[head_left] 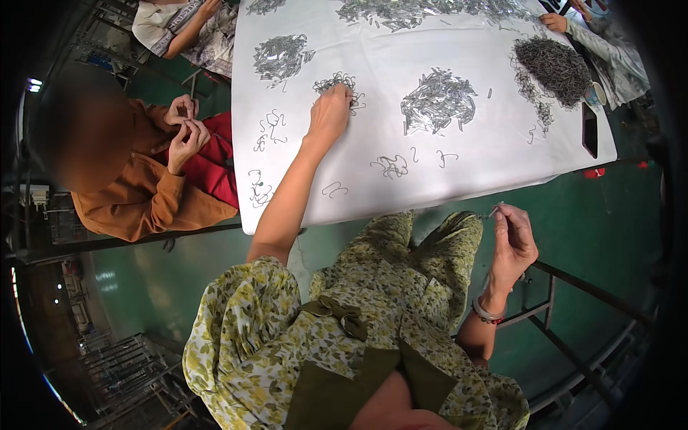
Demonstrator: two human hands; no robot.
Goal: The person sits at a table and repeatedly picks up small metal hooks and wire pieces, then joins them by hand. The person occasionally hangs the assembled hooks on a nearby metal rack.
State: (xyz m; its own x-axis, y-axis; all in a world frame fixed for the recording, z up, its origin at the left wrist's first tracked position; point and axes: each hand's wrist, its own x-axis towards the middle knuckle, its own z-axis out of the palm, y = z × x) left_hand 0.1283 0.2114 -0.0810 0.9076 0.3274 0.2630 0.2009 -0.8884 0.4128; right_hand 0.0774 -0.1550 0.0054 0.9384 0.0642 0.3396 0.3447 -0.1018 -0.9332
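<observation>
My left hand (pixel 330 113) reaches across the white-covered table (pixel 358 158) into a small pile of dark wire hooks (pixel 337 80). Its fingers are bent together at the pile, and whatever they grip is hidden. Off the table's near edge, above my lap, my right hand (pixel 513 244) pinches a small, thin, shiny piece (pixel 491 213) between thumb and fingertips. Loose S-shaped wire hooks (pixel 390 166) lie on the cloth close to me, and more hooks (pixel 271 127) are scattered left of my forearm.
Heaps of small shiny strips (pixel 438 102) lie mid-table, with another heap (pixel 281 57) farther left. At the right are a dark pile (pixel 553 72), a cup (pixel 595 94) and a phone (pixel 590 130). A co-worker in brown (pixel 147 179) sits left; others work at the far corners.
</observation>
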